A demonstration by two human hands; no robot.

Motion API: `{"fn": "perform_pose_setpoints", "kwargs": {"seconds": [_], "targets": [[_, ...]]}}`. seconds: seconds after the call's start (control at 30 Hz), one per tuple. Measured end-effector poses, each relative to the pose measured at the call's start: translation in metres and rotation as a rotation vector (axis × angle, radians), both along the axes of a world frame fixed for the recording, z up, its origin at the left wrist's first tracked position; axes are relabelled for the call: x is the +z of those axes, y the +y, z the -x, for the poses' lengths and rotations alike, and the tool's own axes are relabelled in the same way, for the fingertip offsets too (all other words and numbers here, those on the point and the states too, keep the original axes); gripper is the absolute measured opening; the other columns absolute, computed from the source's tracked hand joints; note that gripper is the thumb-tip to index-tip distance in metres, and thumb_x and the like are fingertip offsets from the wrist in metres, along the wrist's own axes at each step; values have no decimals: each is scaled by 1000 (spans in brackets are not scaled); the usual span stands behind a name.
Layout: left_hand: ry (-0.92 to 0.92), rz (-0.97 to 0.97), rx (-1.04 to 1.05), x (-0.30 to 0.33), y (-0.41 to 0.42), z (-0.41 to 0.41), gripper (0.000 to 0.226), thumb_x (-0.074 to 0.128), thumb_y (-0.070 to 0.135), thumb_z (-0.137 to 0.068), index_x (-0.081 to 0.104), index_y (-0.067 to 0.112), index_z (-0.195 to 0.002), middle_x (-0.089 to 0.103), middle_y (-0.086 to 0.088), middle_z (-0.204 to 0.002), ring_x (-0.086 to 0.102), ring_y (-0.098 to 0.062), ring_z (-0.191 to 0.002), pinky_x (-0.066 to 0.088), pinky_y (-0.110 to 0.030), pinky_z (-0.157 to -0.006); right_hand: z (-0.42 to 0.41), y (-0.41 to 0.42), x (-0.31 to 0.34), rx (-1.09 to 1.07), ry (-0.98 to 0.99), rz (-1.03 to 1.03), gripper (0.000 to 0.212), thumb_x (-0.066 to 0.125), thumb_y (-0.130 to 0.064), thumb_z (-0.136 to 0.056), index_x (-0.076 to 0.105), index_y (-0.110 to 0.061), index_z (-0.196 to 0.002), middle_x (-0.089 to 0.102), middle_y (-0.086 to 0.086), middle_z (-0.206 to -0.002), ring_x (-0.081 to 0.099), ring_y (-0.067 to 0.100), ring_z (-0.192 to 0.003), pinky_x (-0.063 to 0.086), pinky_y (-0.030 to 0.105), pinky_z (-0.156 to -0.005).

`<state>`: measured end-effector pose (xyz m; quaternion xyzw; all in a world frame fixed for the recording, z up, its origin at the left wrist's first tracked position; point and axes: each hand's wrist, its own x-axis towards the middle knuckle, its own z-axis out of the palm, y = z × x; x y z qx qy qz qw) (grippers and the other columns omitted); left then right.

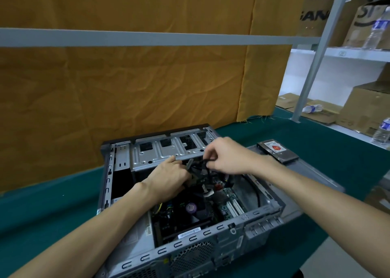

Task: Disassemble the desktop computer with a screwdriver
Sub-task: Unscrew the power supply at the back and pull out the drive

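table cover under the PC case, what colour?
Dark green; the table cover under the PC case shows best in the head view.

Orange cloth backdrop [130, 83], green table cover [46, 210], shelved cardboard boxes [367, 106], water bottles [382, 132]

I see the computer case [147, 154] as bare grey sheet metal, matt, stamped and perforated. Cables [207, 168] look black rubbery plastic, dull. Table cover [52, 203] is dark green felt-like cloth, matt. Backdrop [126, 83] is mustard fabric, creased. Hard drive [278, 151] has dark metal with a glossy paper label. Boxes [363, 106] are plain brown cardboard, bottles [382, 132] clear plastic
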<state>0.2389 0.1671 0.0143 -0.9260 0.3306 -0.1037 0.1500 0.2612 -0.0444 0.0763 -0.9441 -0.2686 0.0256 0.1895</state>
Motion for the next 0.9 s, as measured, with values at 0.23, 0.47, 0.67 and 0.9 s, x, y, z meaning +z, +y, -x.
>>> {"fn": "perform_pose_setpoints", "kwargs": {"seconds": [0.23, 0.47, 0.67, 0.9], "targets": [[-50, -11, 57, -5, 0, -4, 15, 54, 17, -97, 63, 26, -105, 66, 6, -100, 64, -20, -91, 35, -31, -92, -3, -15, 17, -108, 243, -201, 8, 78, -9, -85, 73, -15, -88, 75, 13, -83, 65, 20, -60, 51, 28, -52], [-89, 257, 123, -4, -6, -11, 22, 51, 44, -99, 61, 25, -104, 73, 1, -94, 69, -26, -86, 45, -37, -89, -27, -29, 38, -459, 138, -731, 9, 74, -5, -88, 75, -11, -94, 71, 5, -79, 60, 13, -57, 48, 24, -48], [-68, 550, 137, 7, -11, -26, 21, 58, 43, -96, 57, 26, -85, 71, 1, -78, 69, -26, -78, 46, -31, -60, -42, 3, 58, -403, 413, -1227, 19, 71, 4, -87, 70, 4, -106, 68, 9, -75, 58, 11, -53, 45, 20, -44], [-97, 803, 91, 5, -10, -31, 17, 65, 39, -91, 65, 25, -83, 76, 11, -74, 69, -10, -62, 49, -22, -55, -80, 44, 63, -376, 675, -1398, 7, 70, 1, -88, 64, -2, -89, 64, 8, -68, 57, 11, -53, 42, 17, -42]]}}
